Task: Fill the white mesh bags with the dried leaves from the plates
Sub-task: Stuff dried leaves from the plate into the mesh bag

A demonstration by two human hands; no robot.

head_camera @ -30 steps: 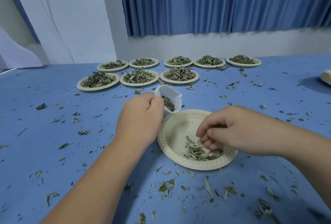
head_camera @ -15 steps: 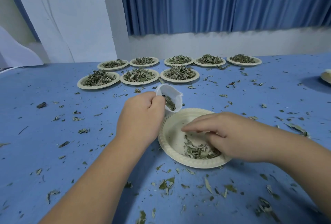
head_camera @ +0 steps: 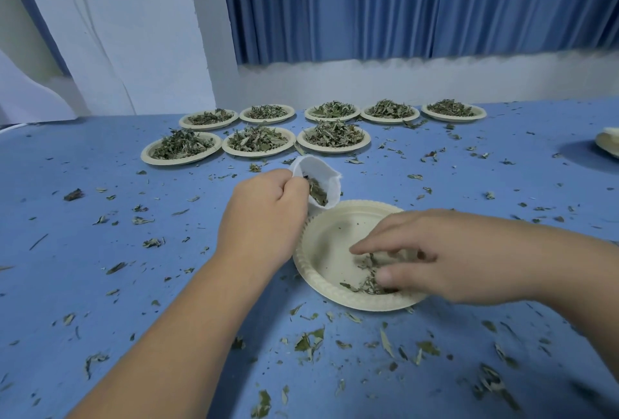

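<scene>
Scraps of dried leaf [head_camera: 310, 341] litter the nearest part of the blue surface [head_camera: 100, 284]. Right grip [head_camera: 435, 257] is wide, fingers spread on the small pile of dried leaves [head_camera: 366, 279] in the round cream paper plate [head_camera: 321, 241]; plate mostly bare. Left grip [head_camera: 264, 214] clenches the neck of the small white mesh bag [head_camera: 330, 180] just beyond the plate rim, mouth open, some leaf inside, looks short of full. Farther back, eight heaped cream plates [head_camera: 258, 140] look untouched. Judgement: one plate nearly emptied, bulk of job left.
</scene>
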